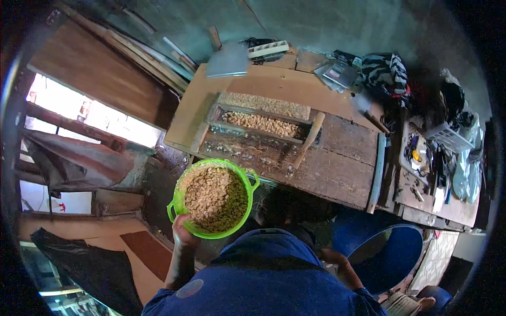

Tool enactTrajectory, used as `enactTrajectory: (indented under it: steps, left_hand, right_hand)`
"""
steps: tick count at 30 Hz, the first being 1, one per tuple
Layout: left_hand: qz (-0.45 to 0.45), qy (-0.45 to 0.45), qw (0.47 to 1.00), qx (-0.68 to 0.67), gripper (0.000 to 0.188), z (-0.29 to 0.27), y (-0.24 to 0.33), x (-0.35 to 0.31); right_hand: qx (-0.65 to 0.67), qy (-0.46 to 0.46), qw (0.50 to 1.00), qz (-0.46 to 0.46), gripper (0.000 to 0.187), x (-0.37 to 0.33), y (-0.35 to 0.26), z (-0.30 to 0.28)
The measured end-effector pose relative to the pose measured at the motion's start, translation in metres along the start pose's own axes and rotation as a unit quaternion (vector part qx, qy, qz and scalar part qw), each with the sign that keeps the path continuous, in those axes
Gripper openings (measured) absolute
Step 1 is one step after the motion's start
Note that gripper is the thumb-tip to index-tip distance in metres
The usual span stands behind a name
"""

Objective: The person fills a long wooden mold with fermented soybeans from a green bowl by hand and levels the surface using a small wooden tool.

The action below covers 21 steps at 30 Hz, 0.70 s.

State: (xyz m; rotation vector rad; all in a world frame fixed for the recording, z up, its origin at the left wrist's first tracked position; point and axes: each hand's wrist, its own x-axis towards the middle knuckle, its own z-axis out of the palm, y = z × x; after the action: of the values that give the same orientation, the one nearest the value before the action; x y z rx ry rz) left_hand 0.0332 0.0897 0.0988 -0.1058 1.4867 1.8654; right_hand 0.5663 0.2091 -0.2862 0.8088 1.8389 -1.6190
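A bright green plastic basin point(250, 203) with two side handles is held out in front of me over the gap before the workbench. Heaped inside are small pale-brown pieces point(213, 197), like nuts or beans. My left hand point(184, 230) grips its near-left rim, the thumb over the edge. My right hand point(331, 256) hangs low at my right side near a blue drum point(363, 229); its fingers are too dark and small to make out. On the bench beyond lies a long narrow wooden trough point(213, 116), partly filled with similar pale pieces point(263, 124).
A wooden stick point(310, 139) leans across the trough's right end on the workbench point(348, 176). Loose crumbs lie along its front. A power strip point(268, 49) and a clear plastic sheet point(227, 60) are at the back; a cluttered tray point(416, 152) and bags stand at right.
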Motion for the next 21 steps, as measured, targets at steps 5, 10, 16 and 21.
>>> enactTrajectory:
  steps: [5,10,16,21]
  left_hand:
    - [0.01,-0.042,0.997,0.064,0.035,-0.058,-0.022,0.034]
    - [-0.055,-0.044,0.997,0.013,0.029,-0.022,0.0,0.048]
    - [-0.154,-0.135,0.975,-0.086,0.045,-0.018,0.013,0.114]
    - [-0.228,-0.209,0.951,0.015,0.049,0.01,0.061,0.154]
  right_hand:
    - [0.05,0.059,0.997,0.025,0.041,-0.054,-0.206,-0.104]
    - [-0.001,0.247,0.966,-0.079,0.058,-0.053,-0.346,-0.154]
    - [0.042,0.341,0.903,-0.259,0.117,-0.022,-0.462,-0.17]
    - [0.148,0.372,0.837,-0.373,0.148,0.026,-0.523,-0.169]
